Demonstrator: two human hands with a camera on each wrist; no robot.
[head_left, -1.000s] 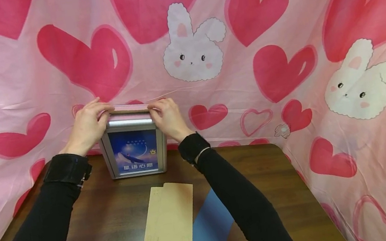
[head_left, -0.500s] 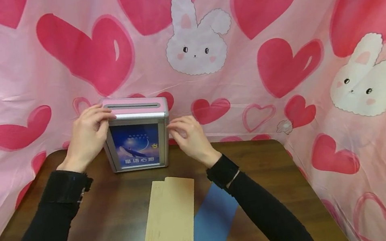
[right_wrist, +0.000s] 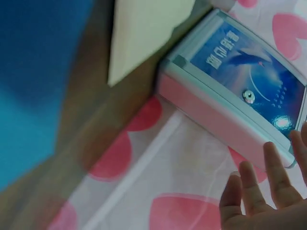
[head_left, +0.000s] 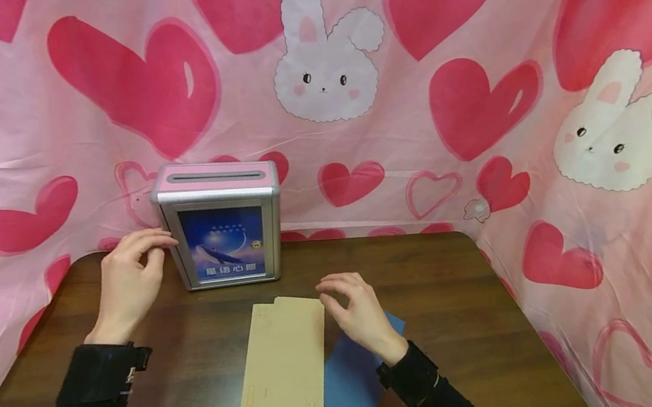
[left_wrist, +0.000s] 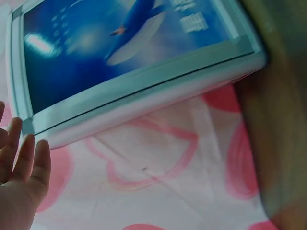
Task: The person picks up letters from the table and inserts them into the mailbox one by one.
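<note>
A silver-framed slotted box point(head_left: 273, 231) with a pink top and a blue whale picture stands upright at the back of the table. My left hand point(head_left: 130, 279) is beside the box's left side, its fingers loosely bent and holding nothing. In the left wrist view, fingertips point(left_wrist: 42, 153) show near the corner of the box. My right hand point(head_left: 360, 312) hovers above a blue sheet point(head_left: 349, 382), also holding nothing. To the left of that hand lie two tan envelopes point(head_left: 288, 366), overlapping. The box's long slot point(head_left: 217, 175) is in full view, with nothing sticking out.
The brown wooden table point(head_left: 441, 326) ends at its back edge against a pink cloth point(head_left: 337, 9) printed with hearts and rabbits. This cloth hangs close behind the box and along both sides.
Both hands held a tan envelope at the slot a second ago; it is now out of sight. My left hand has moved down the box's side, my right hand down and right toward the blue sheet.
</note>
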